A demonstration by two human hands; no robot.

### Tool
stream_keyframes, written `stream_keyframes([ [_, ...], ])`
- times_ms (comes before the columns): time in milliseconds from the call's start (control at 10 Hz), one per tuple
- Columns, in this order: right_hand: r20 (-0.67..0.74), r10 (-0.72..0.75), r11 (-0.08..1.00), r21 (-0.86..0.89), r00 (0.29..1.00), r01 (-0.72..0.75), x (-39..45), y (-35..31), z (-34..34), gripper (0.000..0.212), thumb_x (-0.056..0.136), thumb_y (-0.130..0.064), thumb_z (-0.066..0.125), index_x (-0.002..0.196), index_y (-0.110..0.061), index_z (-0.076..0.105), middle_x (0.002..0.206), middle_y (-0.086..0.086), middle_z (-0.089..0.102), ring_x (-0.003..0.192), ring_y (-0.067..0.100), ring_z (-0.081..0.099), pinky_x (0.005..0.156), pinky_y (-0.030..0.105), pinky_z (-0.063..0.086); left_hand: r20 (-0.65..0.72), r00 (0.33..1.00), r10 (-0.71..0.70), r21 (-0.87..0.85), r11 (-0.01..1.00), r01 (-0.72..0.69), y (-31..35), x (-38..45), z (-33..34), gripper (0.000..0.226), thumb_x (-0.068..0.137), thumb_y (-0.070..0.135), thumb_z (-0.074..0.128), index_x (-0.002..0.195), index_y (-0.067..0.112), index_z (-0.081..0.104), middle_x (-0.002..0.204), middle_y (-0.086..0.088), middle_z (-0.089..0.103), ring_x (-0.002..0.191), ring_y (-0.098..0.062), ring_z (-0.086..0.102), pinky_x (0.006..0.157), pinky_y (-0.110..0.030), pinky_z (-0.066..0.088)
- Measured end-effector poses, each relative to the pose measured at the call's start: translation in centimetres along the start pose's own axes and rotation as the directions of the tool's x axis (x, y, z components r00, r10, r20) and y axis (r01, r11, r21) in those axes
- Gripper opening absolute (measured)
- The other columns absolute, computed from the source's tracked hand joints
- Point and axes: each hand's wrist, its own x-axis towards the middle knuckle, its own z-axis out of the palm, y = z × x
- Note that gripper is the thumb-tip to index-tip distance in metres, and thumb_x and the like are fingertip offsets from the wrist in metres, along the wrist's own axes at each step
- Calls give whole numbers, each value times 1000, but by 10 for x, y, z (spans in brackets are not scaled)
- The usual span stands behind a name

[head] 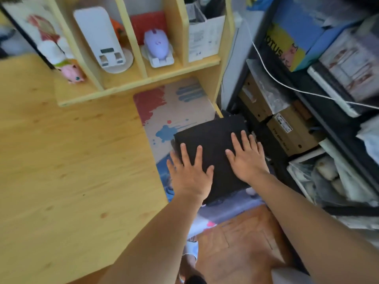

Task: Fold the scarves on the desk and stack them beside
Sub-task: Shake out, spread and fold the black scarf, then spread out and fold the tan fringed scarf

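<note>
A flat, square-folded black fabric scarf [213, 144] lies on the right end of a paint-splash patterned desk mat [176, 107], which covers the right side of a light wooden desk [71, 160]. The left hand [189, 173] rests flat on the scarf's near left part, fingers straight and spread apart. The right hand [247, 156] presses flat on its right part, fingers straight and slightly apart. A pale wooden shelf unit [143, 78] stands at the far side, holding a lilac computer mouse [156, 45]
</note>
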Motion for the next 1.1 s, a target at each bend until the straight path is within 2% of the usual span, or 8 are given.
stream_keyframes([
  [100,-84,89,996,36,992,-86,-36,-15,-7,64,105,-44,32,161,-16,17,167,18,14,154,38,10,124,55,12,-37,996,83,-54,995,-85,-21,-29,-19,67,104,53,33,163,31,10,170,-14,0,155,-41,11,123,-53,20],
  [200,-239,-10,994,107,971,36,-57,-54,-31,67,93,-22,60,153,-5,34,157,24,33,147,43,26,120,57,24,-263,941,213,-38,972,-230,-65,-52,-39,43,98,31,46,139,21,53,144,-8,50,128,-31,51,101,-44,46],
  [300,-296,-177,965,133,939,224,-67,-115,-57,64,88,-15,62,148,-6,41,152,23,38,141,43,33,116,53,29,-222,972,72,-110,989,-98,-132,-77,-52,28,97,23,44,114,20,67,112,-4,65,104,-26,61,83,-38,52],
  [500,11,-527,827,238,850,510,-99,-278,-68,49,100,-17,46,149,-16,42,151,10,40,138,32,35,110,43,40,-96,917,-388,-438,844,311,-277,-170,-56,27,105,26,40,108,27,67,92,8,69,68,-9,62,55,-27,43],
  [700,108,-788,614,216,606,759,-177,-439,-59,46,103,-18,42,148,-16,44,149,10,42,140,35,32,109,43,39,-38,775,-631,-586,642,495,-418,-269,-45,24,107,29,42,108,23,65,82,2,68,70,-21,64,57,-32,46],
  [800,153,-842,540,202,518,817,-212,-516,-50,45,103,-19,42,148,-17,44,148,9,43,138,33,34,108,42,39,4,713,-701,-652,539,534,-492,-306,-25,24,104,26,44,105,17,67,93,-2,70,83,-20,65,71,-36,52],
  [900,204,-860,503,194,467,842,-236,-585,-31,44,104,-20,42,148,-17,44,146,9,44,135,32,35,105,41,39,58,644,-763,-731,406,548,-566,-331,5,23,100,24,48,96,12,67,81,-7,69,70,-22,63,61,-33,46],
  [1100,282,-838,520,154,467,840,-261,-702,22,47,104,-23,43,150,-19,41,142,8,46,131,33,39,97,38,40,299,475,-828,-879,-45,475,-695,-329,57,26,94,12,56,69,18,55,66,-3,56,64,-23,53,64,-43,51],
])
